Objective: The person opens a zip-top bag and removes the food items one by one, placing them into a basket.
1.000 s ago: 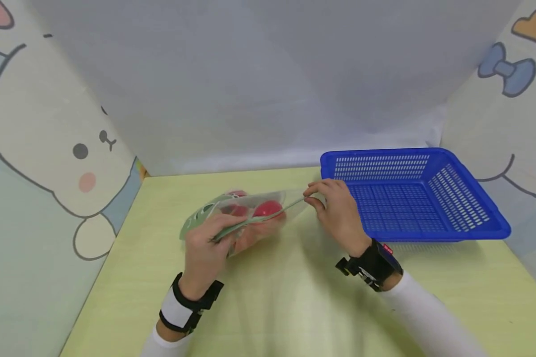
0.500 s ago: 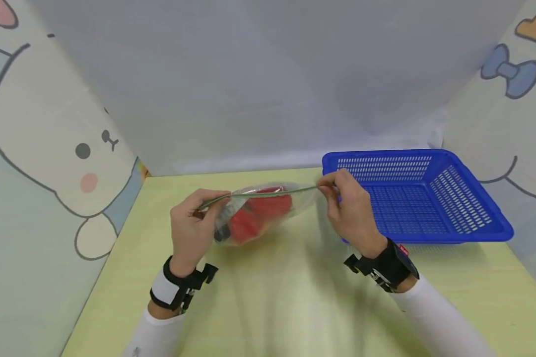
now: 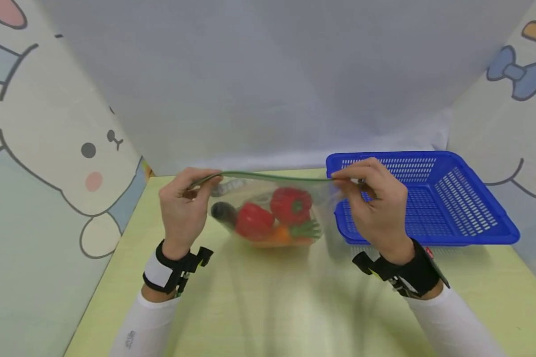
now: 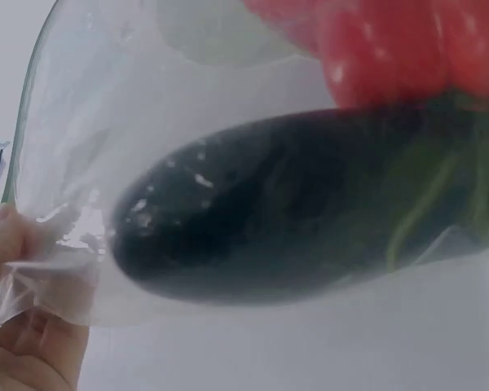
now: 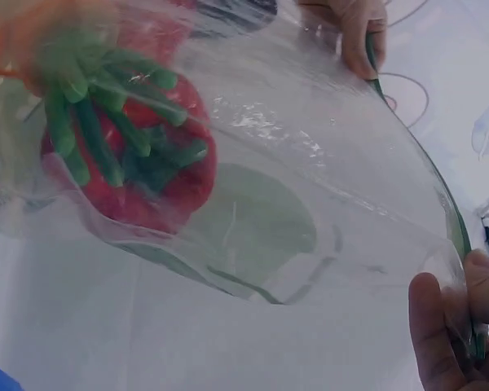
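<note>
Currently, in the head view, your left hand (image 3: 183,213) and right hand (image 3: 379,208) pinch the clear bag (image 3: 259,192) at opposite ends of its green edge, left of the blue basket (image 3: 429,241). Left wrist view: a dark, elongated vegetable (image 4: 261,212) lies inside beside a red pepper (image 4: 383,57). Right wrist view: green stalks (image 5: 130,130) overlap a stemmed pepper (image 5: 167,204).

I see the person's left hand (image 3: 183,210) and right hand (image 3: 379,206) pinching opposite ends of the green top edge of a clear bag (image 3: 259,188). Through its film I make out two red peppers (image 3: 291,205), a dark vegetable (image 3: 224,213) at the left and an orange carrot (image 3: 280,234) with green leaves. A blue basket (image 3: 433,241) sits on the yellowish table (image 3: 277,307), partly behind the right hand.
</note>
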Available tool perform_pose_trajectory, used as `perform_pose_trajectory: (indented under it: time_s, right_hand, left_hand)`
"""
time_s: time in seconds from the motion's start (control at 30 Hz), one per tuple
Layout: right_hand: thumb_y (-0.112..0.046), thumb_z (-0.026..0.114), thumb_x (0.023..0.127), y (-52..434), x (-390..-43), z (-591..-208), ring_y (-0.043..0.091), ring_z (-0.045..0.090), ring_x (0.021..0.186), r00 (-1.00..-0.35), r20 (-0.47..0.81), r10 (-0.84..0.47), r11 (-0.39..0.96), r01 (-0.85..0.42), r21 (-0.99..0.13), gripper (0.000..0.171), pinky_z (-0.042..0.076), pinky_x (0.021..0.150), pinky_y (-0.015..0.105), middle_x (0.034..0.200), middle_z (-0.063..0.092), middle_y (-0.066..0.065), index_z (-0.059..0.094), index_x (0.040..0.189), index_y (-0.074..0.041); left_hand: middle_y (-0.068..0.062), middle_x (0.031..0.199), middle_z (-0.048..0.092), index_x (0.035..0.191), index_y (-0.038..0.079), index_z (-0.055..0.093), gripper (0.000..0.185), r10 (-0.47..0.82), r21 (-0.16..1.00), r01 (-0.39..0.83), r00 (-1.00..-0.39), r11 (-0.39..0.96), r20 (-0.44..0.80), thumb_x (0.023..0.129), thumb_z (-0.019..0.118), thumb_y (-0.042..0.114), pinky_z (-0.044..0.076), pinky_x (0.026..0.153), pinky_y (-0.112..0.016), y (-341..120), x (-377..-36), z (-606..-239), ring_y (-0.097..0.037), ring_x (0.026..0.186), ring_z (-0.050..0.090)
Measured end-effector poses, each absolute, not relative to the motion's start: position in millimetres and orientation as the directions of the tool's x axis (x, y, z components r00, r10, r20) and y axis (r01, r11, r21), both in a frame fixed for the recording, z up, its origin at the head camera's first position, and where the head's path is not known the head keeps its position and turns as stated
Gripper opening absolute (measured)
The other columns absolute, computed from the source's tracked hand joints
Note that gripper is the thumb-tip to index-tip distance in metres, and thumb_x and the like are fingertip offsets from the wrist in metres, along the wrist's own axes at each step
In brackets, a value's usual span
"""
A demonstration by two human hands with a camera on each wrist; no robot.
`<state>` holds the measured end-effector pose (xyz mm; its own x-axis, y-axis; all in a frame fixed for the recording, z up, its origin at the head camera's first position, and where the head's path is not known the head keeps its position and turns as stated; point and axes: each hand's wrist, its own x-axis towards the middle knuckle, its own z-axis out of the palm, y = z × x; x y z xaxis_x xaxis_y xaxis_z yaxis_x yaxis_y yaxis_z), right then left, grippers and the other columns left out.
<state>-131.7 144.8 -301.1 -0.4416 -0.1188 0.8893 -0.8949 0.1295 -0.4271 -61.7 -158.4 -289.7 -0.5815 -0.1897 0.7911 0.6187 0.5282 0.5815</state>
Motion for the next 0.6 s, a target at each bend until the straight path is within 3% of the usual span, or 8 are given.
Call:
perform_pose_trajectory:
  time_s: [0.17, 0.3, 0.37, 0.43, 0.53, 0.6]
  right_hand:
    - [0.017, 0.072, 0.089, 153.6, -134.6, -309.2, 0.002, 0.074, 0.099, -0.579, 0.791, -0.198, -0.065, -0.797, -0.600, 0.026, 0.060, 0.081, 0.017, 0.109, 0.076, -0.007, 0.071, 0.115, 0.015]
    - [0.015, 0.073, 0.089, 158.2, -137.6, -317.6, 0.003, 0.079, 0.092, -0.715, 0.675, -0.182, -0.135, -0.661, -0.738, 0.026, 0.055, 0.070, 0.010, 0.104, 0.081, -0.014, 0.074, 0.115, 0.014]
    - [0.012, 0.075, 0.090, 157.4, -138.6, -322.2, 0.004, 0.080, 0.084, -0.764, 0.629, -0.146, -0.160, -0.609, -0.777, 0.023, 0.055, 0.068, 0.009, 0.097, 0.083, -0.012, 0.075, 0.112, 0.013]
    - [0.011, 0.076, 0.089, 154.3, -139.6, -327.0, 0.005, 0.080, 0.078, -0.790, 0.605, -0.101, -0.181, -0.584, -0.792, 0.020, 0.059, 0.071, 0.012, 0.091, 0.083, -0.011, 0.076, 0.109, 0.014]
    - [0.011, 0.078, 0.088, 147.1, -140.8, -334.3, 0.004, 0.079, 0.075, -0.790, 0.611, -0.042, -0.188, -0.595, -0.782, 0.018, 0.063, 0.075, 0.021, 0.088, 0.083, -0.010, 0.076, 0.105, 0.017]
    - [0.013, 0.078, 0.086, 141.9, -141.6, -338.5, 0.004, 0.079, 0.074, -0.778, 0.629, -0.015, -0.184, -0.616, -0.766, 0.018, 0.063, 0.073, 0.021, 0.087, 0.082, -0.011, 0.075, 0.103, 0.018]
  left_hand:
    - [-0.017, 0.088, 0.078, 0.098, -0.008, 0.078, 0.008, -0.214, 0.592, 0.563, -0.595, 0.576, 0.775, 0.090, 0.077, -0.008, 0.052, 0.065, -0.008, -162.0, -66.0, -296.8, 0.012, 0.081, 0.067]
    - [-0.022, 0.090, 0.078, 0.100, -0.004, 0.080, 0.008, -0.240, 0.604, 0.490, -0.616, 0.629, 0.750, 0.092, 0.078, -0.002, 0.050, 0.066, -0.007, -165.5, -67.8, -302.6, 0.011, 0.080, 0.065]
    - [-0.019, 0.094, 0.080, 0.103, -0.002, 0.080, 0.012, -0.254, 0.602, 0.454, -0.619, 0.657, 0.744, 0.092, 0.080, 0.002, 0.052, 0.070, -0.009, -165.0, -67.7, -304.6, 0.004, 0.082, 0.069]
    - [-0.018, 0.101, 0.080, 0.107, 0.000, 0.080, 0.018, -0.243, 0.560, 0.418, -0.603, 0.715, 0.760, 0.091, 0.082, 0.004, 0.056, 0.081, -0.017, -161.9, -66.8, -306.0, -0.010, 0.092, 0.073]
    - [-0.020, 0.115, 0.077, 0.114, 0.000, 0.079, 0.027, -0.159, 0.419, 0.367, -0.564, 0.831, 0.810, 0.089, 0.085, 0.007, 0.052, 0.108, -0.040, -151.0, -64.0, -307.1, -0.034, 0.116, 0.069]
    - [-0.021, 0.120, 0.074, 0.115, 0.000, 0.078, 0.029, -0.068, 0.298, 0.351, -0.539, 0.888, 0.839, 0.088, 0.085, 0.009, 0.044, 0.117, -0.054, -140.3, -62.0, -307.7, -0.042, 0.125, 0.063]
